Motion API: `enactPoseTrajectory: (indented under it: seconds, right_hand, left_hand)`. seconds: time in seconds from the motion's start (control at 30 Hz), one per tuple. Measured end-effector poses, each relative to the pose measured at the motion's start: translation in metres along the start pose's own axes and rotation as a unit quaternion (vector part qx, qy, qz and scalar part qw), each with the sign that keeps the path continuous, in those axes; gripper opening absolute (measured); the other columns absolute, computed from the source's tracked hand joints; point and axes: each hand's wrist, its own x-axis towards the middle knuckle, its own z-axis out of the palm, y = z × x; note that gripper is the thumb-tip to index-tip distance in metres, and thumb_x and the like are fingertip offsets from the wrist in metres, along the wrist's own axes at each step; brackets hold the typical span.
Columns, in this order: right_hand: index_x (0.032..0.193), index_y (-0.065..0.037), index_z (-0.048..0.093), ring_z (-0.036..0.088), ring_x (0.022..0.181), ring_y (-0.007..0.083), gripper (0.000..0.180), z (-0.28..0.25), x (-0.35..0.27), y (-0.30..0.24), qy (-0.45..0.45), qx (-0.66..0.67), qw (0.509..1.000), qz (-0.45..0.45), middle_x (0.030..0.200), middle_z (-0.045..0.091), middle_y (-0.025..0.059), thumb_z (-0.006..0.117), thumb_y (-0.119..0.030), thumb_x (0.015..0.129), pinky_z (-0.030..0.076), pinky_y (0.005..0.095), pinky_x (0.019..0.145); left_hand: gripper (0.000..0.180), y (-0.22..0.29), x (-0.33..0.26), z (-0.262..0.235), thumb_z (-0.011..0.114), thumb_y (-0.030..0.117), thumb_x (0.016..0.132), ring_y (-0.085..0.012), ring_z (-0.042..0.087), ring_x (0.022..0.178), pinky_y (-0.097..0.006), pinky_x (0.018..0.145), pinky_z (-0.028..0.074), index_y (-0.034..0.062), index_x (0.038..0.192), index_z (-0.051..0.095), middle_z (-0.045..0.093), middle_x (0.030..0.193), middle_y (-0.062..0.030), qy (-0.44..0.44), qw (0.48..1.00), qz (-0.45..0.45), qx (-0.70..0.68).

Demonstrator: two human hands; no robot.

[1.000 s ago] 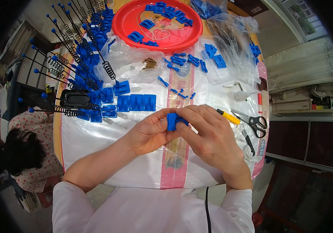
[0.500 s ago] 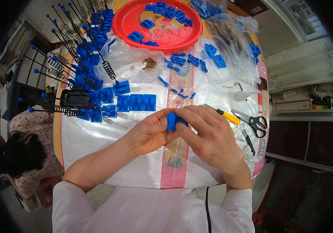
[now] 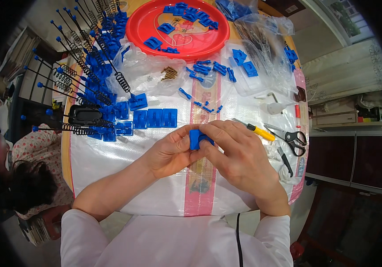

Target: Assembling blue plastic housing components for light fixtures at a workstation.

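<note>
Between my two hands is a small blue plastic block [image 3: 194, 139], held over the striped middle of the covered table. My left hand [image 3: 171, 151] grips it from the left, thumb and fingers closed round its edge. From the right, my right hand [image 3: 233, 153] curls over it, its fingertips pressed on the top and partly hiding it. Just beyond my left hand, blue rectangular pieces [image 3: 155, 118] lie in a short row. Small blue rod-like pieces [image 3: 203, 67] are scattered farther off, near a clear bag with brass-coloured screws [image 3: 169, 73].
A red round tray [image 3: 133, 33] with blue pieces stands at the back. Blue bases with black springs and rods [image 3: 95, 75] crowd the left. On the right lie a yellow-handled cutter [image 3: 261, 132], black scissors [image 3: 294, 141] and a white bottle [image 3: 276, 108]. A person [image 3: 35, 169] is at far left.
The whole view has shifted slightly to the left. Both hands keep their grip on the blue block, and the person at the left has moved a little lower.
</note>
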Motion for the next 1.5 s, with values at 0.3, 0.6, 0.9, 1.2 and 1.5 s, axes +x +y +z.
enactPoseTrajectory:
  seconds: [0.3, 0.6, 0.9, 1.2, 1.5]
  right_hand:
    - [0.087, -0.001, 0.061, 0.065, 0.098, 0.029, 0.021, -0.0038, 0.0, -0.0011, -0.015, -0.006, 1.0, 0.001, 0.11, 0.063, 0.0132, 0.067, -0.01, 0.069, 0.053, 0.0385, 0.081]
    - [0.085, 0.002, 0.062, 0.063, 0.098, 0.0294, 0.023, -0.0023, -0.0017, 0.0, -0.006, -0.016, 1.0, -0.016, 0.105, 0.062, 0.0153, 0.066, -0.011, 0.066, 0.054, 0.0392, 0.082]
    - [0.084, 0.004, 0.062, 0.062, 0.096, 0.0293, 0.026, -0.0027, -0.0014, 0.0008, 0.003, -0.024, 0.999, -0.032, 0.1, 0.061, 0.0161, 0.065, -0.011, 0.063, 0.052, 0.0386, 0.083]
    - [0.086, 0.002, 0.062, 0.065, 0.097, 0.0291, 0.024, -0.0041, -0.001, -0.0012, -0.01, -0.018, 1.0, -0.016, 0.107, 0.063, 0.0153, 0.067, -0.011, 0.066, 0.055, 0.04, 0.081]
    - [0.08, 0.005, 0.06, 0.062, 0.096, 0.0317, 0.027, -0.0022, -0.0015, 0.0016, 0.007, -0.019, 0.999, -0.036, 0.098, 0.06, 0.0193, 0.066, -0.01, 0.059, 0.052, 0.0394, 0.083]
  left_hand:
    - [0.055, 0.0, 0.0004, -0.002, 0.071, 0.016, 0.089, -0.0202, 0.054, 0.124, -0.036, 0.109, 0.044, 0.0071, 0.137, 0.045, 0.054, 0.131, -0.0072, 0.014, 1.0, -0.011, 0.019]
    - [0.054, 0.0004, -0.0003, 0.0015, 0.071, 0.014, 0.088, -0.0183, 0.055, 0.122, -0.034, 0.107, 0.046, 0.0071, 0.136, 0.046, 0.056, 0.129, -0.006, 0.016, 1.0, -0.012, 0.012]
    - [0.054, 0.0005, 0.0003, -0.0006, 0.07, 0.013, 0.088, -0.0202, 0.055, 0.122, -0.037, 0.109, 0.045, 0.0059, 0.137, 0.046, 0.056, 0.131, -0.0083, 0.013, 1.0, -0.013, 0.021]
    - [0.054, 0.0, 0.0002, -0.0009, 0.07, 0.013, 0.089, -0.0238, 0.055, 0.123, -0.037, 0.109, 0.045, 0.0051, 0.136, 0.046, 0.056, 0.13, -0.0088, -0.002, 1.0, -0.007, 0.017]
    - [0.053, 0.0009, -0.0013, 0.0033, 0.07, 0.012, 0.089, -0.0222, 0.055, 0.123, -0.039, 0.11, 0.043, 0.007, 0.137, 0.047, 0.056, 0.131, -0.008, 0.009, 1.0, -0.017, 0.025]
